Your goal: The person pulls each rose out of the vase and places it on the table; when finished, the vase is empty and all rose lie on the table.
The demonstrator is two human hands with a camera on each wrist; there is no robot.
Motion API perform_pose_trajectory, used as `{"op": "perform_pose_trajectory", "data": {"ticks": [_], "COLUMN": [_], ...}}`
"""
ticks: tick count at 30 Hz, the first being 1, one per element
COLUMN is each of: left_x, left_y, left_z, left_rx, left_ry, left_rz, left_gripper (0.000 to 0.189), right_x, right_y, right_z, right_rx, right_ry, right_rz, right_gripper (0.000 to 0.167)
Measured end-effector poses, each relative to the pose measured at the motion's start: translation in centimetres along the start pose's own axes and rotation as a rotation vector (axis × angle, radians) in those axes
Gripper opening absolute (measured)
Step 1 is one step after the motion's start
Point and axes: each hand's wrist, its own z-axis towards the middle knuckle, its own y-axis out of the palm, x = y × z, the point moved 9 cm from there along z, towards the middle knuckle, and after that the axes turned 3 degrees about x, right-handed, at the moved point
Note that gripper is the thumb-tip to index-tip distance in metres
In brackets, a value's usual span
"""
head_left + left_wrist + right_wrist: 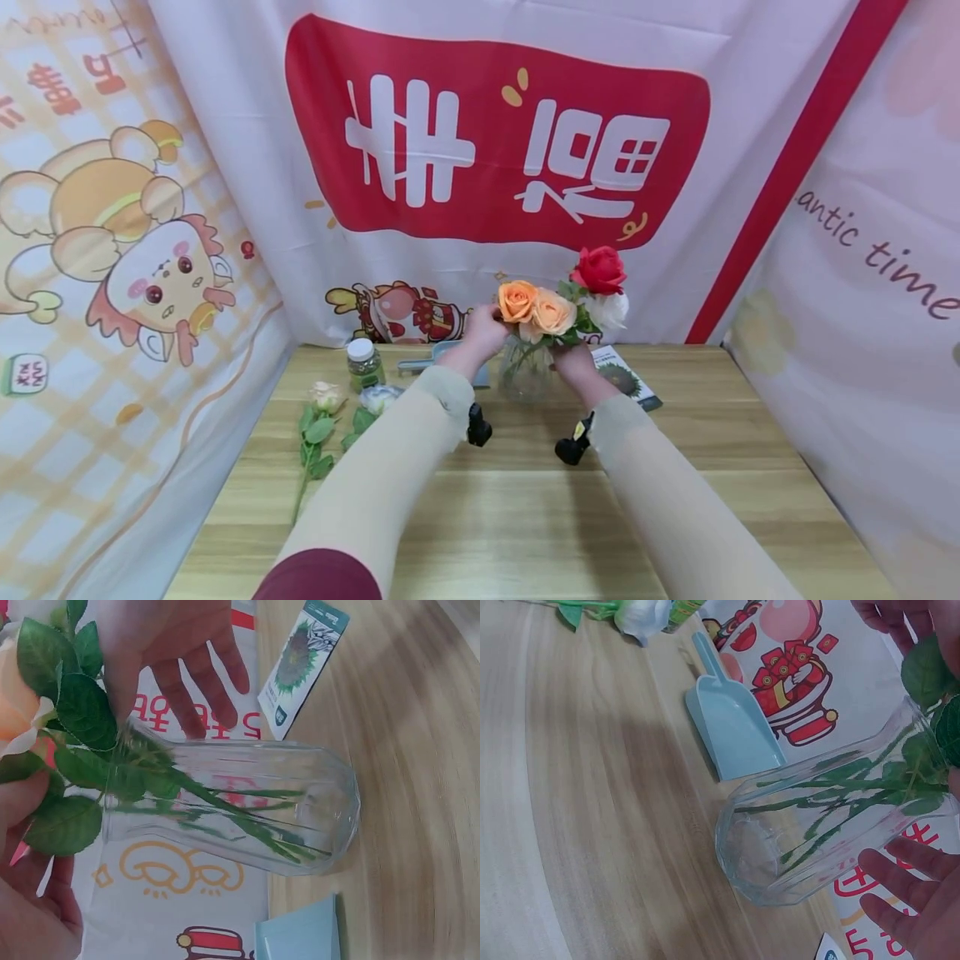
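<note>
A clear glass vase [525, 379] stands on the wooden table, with green stems [855, 784] inside. Above its mouth are an orange rose [517, 300], a peach rose [553, 312], a red rose [599, 271] and a white flower [607, 310]. My left hand [486, 333] is at the left of the blooms; thumb and curled fingers pinch among the leaves [67, 825] just below them. On the vase's other side my right hand [922, 892] has its fingers extended beside the glass. Its thumb side is close to the mouth, partly hidden by leaves.
A light blue dustpan [739, 731] lies behind the vase's left side. A white-lidded jar [364, 367], a cream rose [326, 398] and a bluish-white flower [380, 397] are further left. A seed packet [622, 375] lies at right. Fabric with printed pictures [495, 142] hangs behind.
</note>
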Motion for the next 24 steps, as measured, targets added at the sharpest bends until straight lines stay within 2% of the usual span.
{"op": "perform_pose_trajectory", "data": {"ticks": [6, 9, 13, 16, 19, 22, 24], "left_x": [1.4, 2.9, 5.8, 8.3, 10.5, 12.0, 12.6], "left_y": [-2.3, -3.8, -6.1, -8.4, -11.1, -13.9, -15.5], "left_z": [-0.1, -0.3, -0.9, -2.0, -3.5, -5.2, -6.4], "left_rx": [0.103, 0.152, 0.196, 0.230, 0.295, 0.367, 0.399], "left_ry": [0.067, 0.112, 0.185, 0.261, 0.361, 0.467, 0.513], "left_rz": [-0.147, -0.198, -0.292, -0.342, -0.369, -0.417, -0.445], "left_gripper": [0.030, 0.029, 0.028, 0.029, 0.030, 0.027, 0.027], "right_x": [-0.1, 0.0, 0.0, 0.1, 0.3, 0.5, 0.5], "right_y": [0.1, 0.1, 0.2, 0.2, 0.2, 0.1, 0.0], "right_z": [0.1, 0.1, 0.2, 0.2, 0.2, 0.2, 0.2], "right_rx": [0.008, -0.005, -0.024, -0.029, -0.021, -0.002, 0.007], "right_ry": [0.000, 0.010, 0.019, 0.022, 0.027, 0.026, 0.023], "right_rz": [-0.014, -0.021, -0.011, -0.008, -0.018, -0.028, -0.030], "right_gripper": [0.045, 0.047, 0.048, 0.048, 0.048, 0.047, 0.047]}}
